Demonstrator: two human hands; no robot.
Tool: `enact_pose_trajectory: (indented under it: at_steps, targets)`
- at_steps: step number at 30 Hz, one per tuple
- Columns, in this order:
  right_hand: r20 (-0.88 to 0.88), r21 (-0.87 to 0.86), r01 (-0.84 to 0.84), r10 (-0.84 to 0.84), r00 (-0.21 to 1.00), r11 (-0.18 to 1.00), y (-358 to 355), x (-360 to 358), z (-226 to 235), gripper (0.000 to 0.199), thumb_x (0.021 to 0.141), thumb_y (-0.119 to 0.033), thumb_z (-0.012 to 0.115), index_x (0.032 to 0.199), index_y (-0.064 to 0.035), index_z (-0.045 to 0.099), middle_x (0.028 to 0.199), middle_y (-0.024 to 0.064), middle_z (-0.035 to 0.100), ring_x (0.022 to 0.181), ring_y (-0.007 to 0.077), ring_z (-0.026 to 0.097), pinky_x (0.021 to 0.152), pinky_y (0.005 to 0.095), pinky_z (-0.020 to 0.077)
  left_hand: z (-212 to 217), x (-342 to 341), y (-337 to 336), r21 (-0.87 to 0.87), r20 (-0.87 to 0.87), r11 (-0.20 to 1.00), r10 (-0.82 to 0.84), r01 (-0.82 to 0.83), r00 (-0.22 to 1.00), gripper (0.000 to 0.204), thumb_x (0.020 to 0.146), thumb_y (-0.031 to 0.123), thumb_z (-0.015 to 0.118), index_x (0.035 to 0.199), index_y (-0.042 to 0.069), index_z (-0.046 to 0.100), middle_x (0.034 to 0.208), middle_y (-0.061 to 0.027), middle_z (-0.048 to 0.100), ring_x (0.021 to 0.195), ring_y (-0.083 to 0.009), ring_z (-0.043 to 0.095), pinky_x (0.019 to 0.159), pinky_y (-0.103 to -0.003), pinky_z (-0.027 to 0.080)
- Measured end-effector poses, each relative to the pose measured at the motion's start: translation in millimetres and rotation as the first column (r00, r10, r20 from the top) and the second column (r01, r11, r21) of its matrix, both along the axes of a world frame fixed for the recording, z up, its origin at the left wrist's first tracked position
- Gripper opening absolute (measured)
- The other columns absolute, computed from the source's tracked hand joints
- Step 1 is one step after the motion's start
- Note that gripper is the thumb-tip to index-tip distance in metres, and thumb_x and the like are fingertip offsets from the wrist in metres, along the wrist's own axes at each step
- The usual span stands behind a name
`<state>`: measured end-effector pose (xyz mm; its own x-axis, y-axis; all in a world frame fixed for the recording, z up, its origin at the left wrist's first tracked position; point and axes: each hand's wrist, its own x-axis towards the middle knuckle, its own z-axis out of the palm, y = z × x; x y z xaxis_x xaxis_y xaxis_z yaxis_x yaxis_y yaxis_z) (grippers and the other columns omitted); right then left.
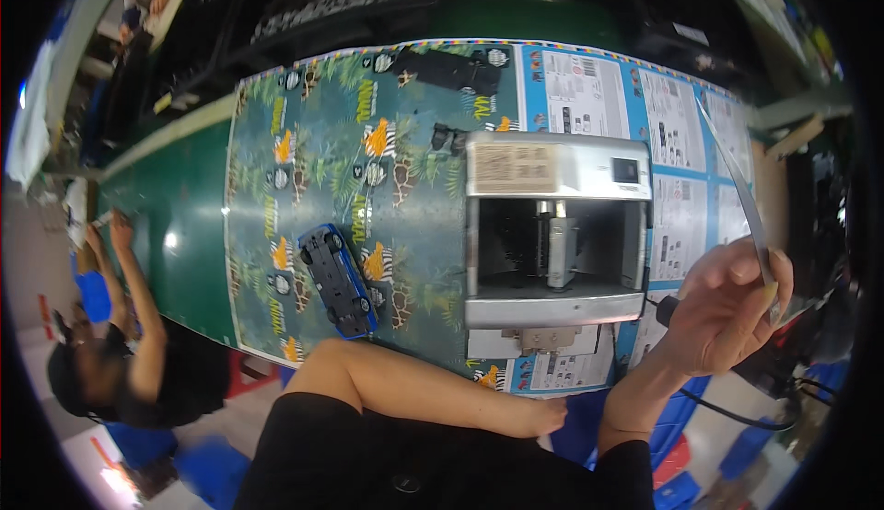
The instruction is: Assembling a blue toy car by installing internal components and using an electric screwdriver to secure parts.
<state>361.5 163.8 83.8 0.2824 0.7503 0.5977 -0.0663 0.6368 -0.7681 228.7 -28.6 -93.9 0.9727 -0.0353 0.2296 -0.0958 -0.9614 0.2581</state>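
My right hand is raised at the right of the machine, its fingers closed on the lower end of a thin, pale, slightly bent strip. This strip points up and away; whether it is a sheet seen edge-on I cannot tell. My left forearm lies across the near table edge, and my left hand is curled below the machine, its fingers mostly hidden. Between them and the far side stands a silver box-shaped machine with a dark open cavity. Left of it, a blue toy car lies overturned, black underside showing.
Printed sheets with animal patterns cover the green table. A black flat part and small black pieces lie behind the machine. A black cable hangs at the right. Another person works at the far left.
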Motion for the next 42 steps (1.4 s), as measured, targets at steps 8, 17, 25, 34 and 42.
enact_pose_trajectory:
  at_steps: [8,17,25,34,42]
  targets:
    - [0.601,0.034,-0.141,0.093,0.794,0.989,-40,-51,54,0.027,0.101,-0.027,0.042,0.102,-0.0006,0.050,0.078,0.0127,0.047,0.056,0.0178,0.042,0.051,0.0313,0.0353,3,-6,5,0.166,0.247,0.974,0.108,-0.152,0.963,0.026,0.084,0.019,0.048,0.089,-0.001,0.063,0.092,-0.0162,0.062,0.093,-0.0281,0.060,0.089,-0.041,0.047]
    - [0.947,-0.016,0.099,-0.017,0.320,0.995,-31,-103,72,0.014,0.075,0.004,0.063,0.088,-0.0015,0.063,0.074,0.0110,0.063,0.059,0.0238,0.062,0.052,0.0301,0.0452,0,23,-12,0.238,-0.076,0.970,-0.033,0.050,0.997,0.018,0.078,0.020,0.061,0.076,0.008,0.074,0.084,-0.0127,0.071,0.085,-0.0293,0.066,0.081,-0.047,0.051]
    - [0.965,-0.085,0.127,0.050,0.256,0.988,-30,-104,70,0.012,0.080,0.004,0.063,0.091,-0.0001,0.060,0.081,0.0115,0.064,0.062,0.0271,0.063,0.052,0.0331,0.0471,2,25,-26,0.229,0.011,0.971,-0.071,0.066,0.997,0.017,0.077,0.019,0.061,0.075,0.008,0.074,0.083,-0.0128,0.070,0.083,-0.0291,0.066,0.080,-0.046,0.051]
    - [0.951,-0.117,0.113,0.078,0.298,0.987,-26,-99,62,0.011,0.083,0.005,0.059,0.093,0.0012,0.063,0.082,0.0142,0.064,0.061,0.0245,0.060,0.053,0.0308,0.0449,-11,29,-39,0.153,0.028,0.987,-0.056,0.051,0.998,0.017,0.076,0.019,0.061,0.074,0.007,0.073,0.081,-0.0129,0.070,0.082,-0.0289,0.066,0.078,-0.045,0.052]
    - [0.962,-0.084,0.119,0.049,0.270,0.989,-28,-97,62,0.017,0.078,0.007,0.068,0.093,-0.0002,0.066,0.082,0.0123,0.065,0.063,0.0233,0.063,0.054,0.0291,0.0476,-19,34,-49,0.066,0.039,0.998,-0.025,0.022,0.999,0.016,0.075,0.018,0.061,0.073,0.007,0.073,0.079,-0.0130,0.070,0.080,-0.0287,0.066,0.077,-0.044,0.052]
